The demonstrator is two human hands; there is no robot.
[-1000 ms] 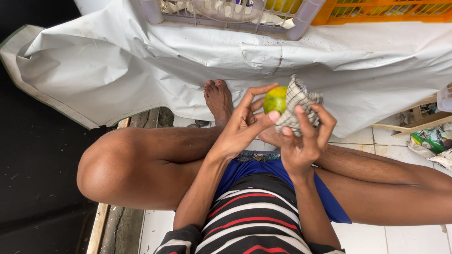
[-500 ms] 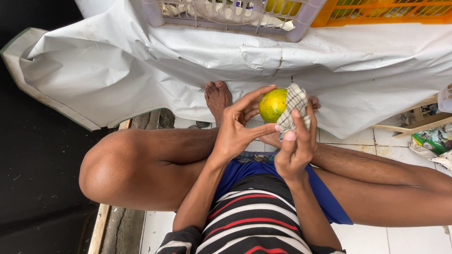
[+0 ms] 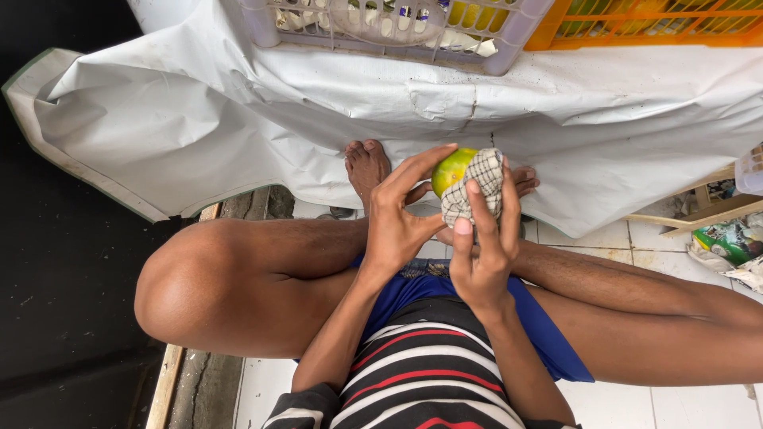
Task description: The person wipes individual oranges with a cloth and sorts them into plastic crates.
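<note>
I sit with my knees bent and hold a round yellow-green fruit [image 3: 450,168] in front of me. My left hand [image 3: 397,218] grips the fruit from the left, its fingers spread around it. My right hand [image 3: 481,250] presses a checked grey-and-white cloth [image 3: 473,191] against the near right side of the fruit, covering most of it. Both hands hover above my lap and my bare feet [image 3: 366,168].
A white plastic sheet [image 3: 238,111] drapes over a low surface ahead. On it stand a pale lilac crate [image 3: 520,36] and an orange crate [image 3: 644,24], both with fruit inside. Wooden slats and litter [image 3: 727,234] lie at the right on white tiles.
My right hand has slid the cloth leftward over the fruit, so less of the fruit shows. My left hand has stayed on the fruit and shifted slightly lower.
</note>
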